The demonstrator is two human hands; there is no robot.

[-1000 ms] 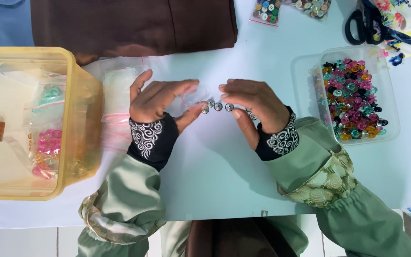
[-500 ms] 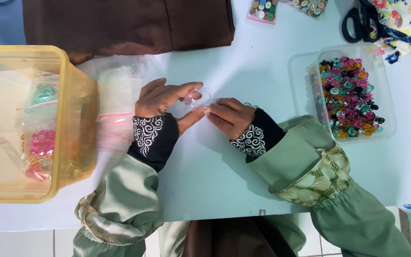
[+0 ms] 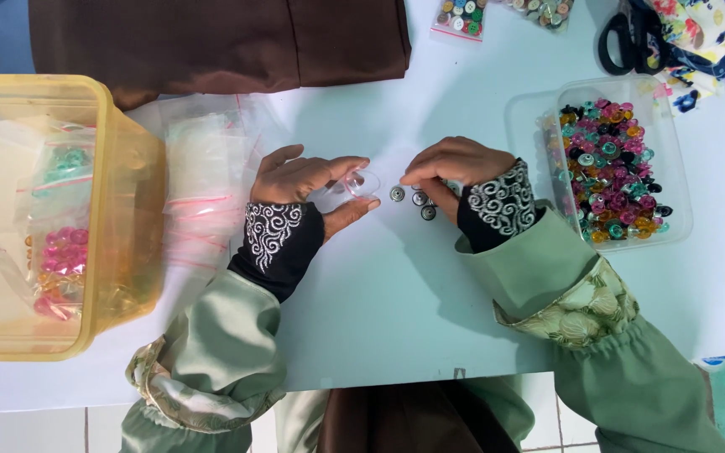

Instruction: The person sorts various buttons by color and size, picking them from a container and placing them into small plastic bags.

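Worktop (image 3: 396, 302), white, over pale floor tiles. Left hand (image 3: 308, 180) fingers hold a small clear bag (image 3: 352, 186) open; right hand (image 3: 455, 164) fingers pinch dark buttons (image 3: 413, 200) just beside it.

Both arms wear sage green sleeves with gathered floral satin cuffs, over black inner cuffs with white swirl embroidery.

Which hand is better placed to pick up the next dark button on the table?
Probably the right hand: its fingertips rest right at the loose dark buttons on the white table. The left hand is busy holding open a small clear bag.
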